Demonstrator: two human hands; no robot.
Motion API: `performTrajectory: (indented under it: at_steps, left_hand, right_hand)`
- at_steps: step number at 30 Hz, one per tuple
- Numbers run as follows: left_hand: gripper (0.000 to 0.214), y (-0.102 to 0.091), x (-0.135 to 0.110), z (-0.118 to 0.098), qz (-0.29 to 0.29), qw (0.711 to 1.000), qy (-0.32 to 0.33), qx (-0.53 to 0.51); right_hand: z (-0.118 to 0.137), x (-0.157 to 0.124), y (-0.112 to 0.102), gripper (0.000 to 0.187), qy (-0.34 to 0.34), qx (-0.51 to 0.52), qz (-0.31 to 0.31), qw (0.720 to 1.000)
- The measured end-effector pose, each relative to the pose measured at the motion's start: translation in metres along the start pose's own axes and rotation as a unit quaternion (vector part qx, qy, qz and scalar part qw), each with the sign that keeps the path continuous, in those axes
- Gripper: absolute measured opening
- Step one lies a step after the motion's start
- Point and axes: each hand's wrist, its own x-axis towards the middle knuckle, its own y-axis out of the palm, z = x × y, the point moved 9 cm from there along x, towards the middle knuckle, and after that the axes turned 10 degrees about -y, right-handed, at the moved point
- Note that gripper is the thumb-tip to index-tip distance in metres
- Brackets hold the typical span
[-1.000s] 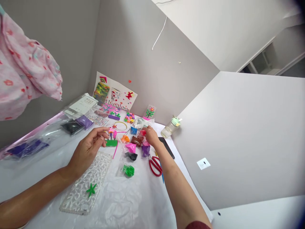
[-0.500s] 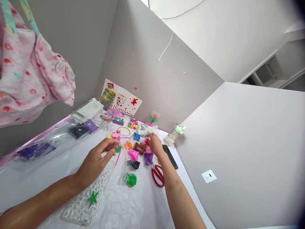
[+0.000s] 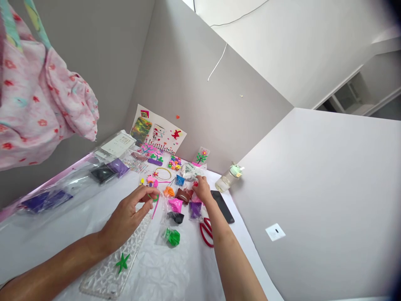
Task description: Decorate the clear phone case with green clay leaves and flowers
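My right hand (image 3: pixel 203 190) reaches to the far end of a cluster of small clay packets and pinches the red clay packet (image 3: pixel 195 184). Around it lie brown (image 3: pixel 183 195), pink (image 3: pixel 175 204), purple (image 3: pixel 195 208), black (image 3: pixel 175 217), orange (image 3: pixel 168 191) and blue (image 3: pixel 179 180) packets. A green packet (image 3: pixel 172 236) sits nearer me. My left hand (image 3: pixel 130 215) hovers with loosely curled fingers over the far end of a clear textured tray (image 3: pixel 103 276), fingertips by a green clay strip (image 3: pixel 153 196). A green clay star (image 3: pixel 122 262) lies on the tray.
Red scissors (image 3: pixel 206 233) lie under my right forearm, a black phone (image 3: pixel 222 206) beside them. A small bottle (image 3: pixel 228 178) stands at the right wall. Craft pictures (image 3: pixel 156 131) lean on the back wall. Plastic bags (image 3: pixel 103 172) lie left; pink cloth (image 3: pixel 40 96) hangs upper left.
The view shifted, so everything sits lower in the frame. My left hand drew slightly toward the tray, and my right hand stayed on the red packet.
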Motion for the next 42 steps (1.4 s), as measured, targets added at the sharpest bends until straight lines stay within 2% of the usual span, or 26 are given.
performTrajectory:
  at_steps: [4,8,10,11,14,17,21,28,33,35,38,42]
  left_hand:
    - [0.023,-0.004,0.000,-0.008,-0.009,1.000,0.016,-0.016]
    - [0.023,0.006,-0.006,-0.024,0.043,0.998,0.036,-0.011]
    - [0.023,0.014,-0.013,-0.031,0.074,0.996,0.048,-0.006]
    - [0.023,0.018,-0.016,-0.033,0.084,0.995,0.052,-0.003]
    - [0.020,0.027,-0.023,-0.031,0.103,0.993,0.045,0.019]
    - [0.016,0.036,-0.024,-0.020,0.125,0.991,0.013,0.039]
    - [0.019,0.043,-0.022,-0.011,0.164,0.986,-0.024,0.005]
    - [0.029,0.034,-0.021,-0.016,0.127,0.991,-0.014,0.027]
    - [0.025,0.036,-0.018,-0.012,0.139,0.989,-0.016,0.052]
    - [0.024,0.036,-0.018,-0.013,0.143,0.987,-0.008,0.067]
    - [0.023,0.036,-0.018,-0.014,0.143,0.986,0.007,0.082]
    - [0.021,0.033,-0.020,-0.020,0.135,0.985,0.051,0.097]
  right_hand:
    - [0.021,-0.034,-0.036,0.045,-0.046,0.060,-0.082,0.994]
    - [0.063,-0.095,-0.052,0.043,-0.104,0.146,-0.131,0.975]
    - [0.093,-0.126,-0.054,0.051,-0.169,0.280,-0.151,0.933]
    - [0.108,-0.138,-0.053,0.054,-0.200,0.311,-0.147,0.918]
    - [0.143,-0.162,-0.051,0.063,-0.281,0.307,-0.142,0.898]
    - [0.160,-0.172,-0.053,0.073,-0.347,0.242,-0.162,0.892]
    - [0.166,-0.177,-0.052,0.079,-0.387,0.172,-0.184,0.887]
    - [0.173,-0.181,-0.055,0.085,-0.404,0.149,-0.180,0.884]
    - [0.176,-0.180,-0.052,0.083,-0.419,0.147,-0.178,0.878]
    - [0.173,-0.179,-0.049,0.085,-0.408,0.155,-0.183,0.881]
    - [0.161,-0.173,-0.044,0.094,-0.350,0.191,-0.188,0.897]
    - [0.149,-0.166,-0.036,0.105,-0.289,0.235,-0.157,0.915]
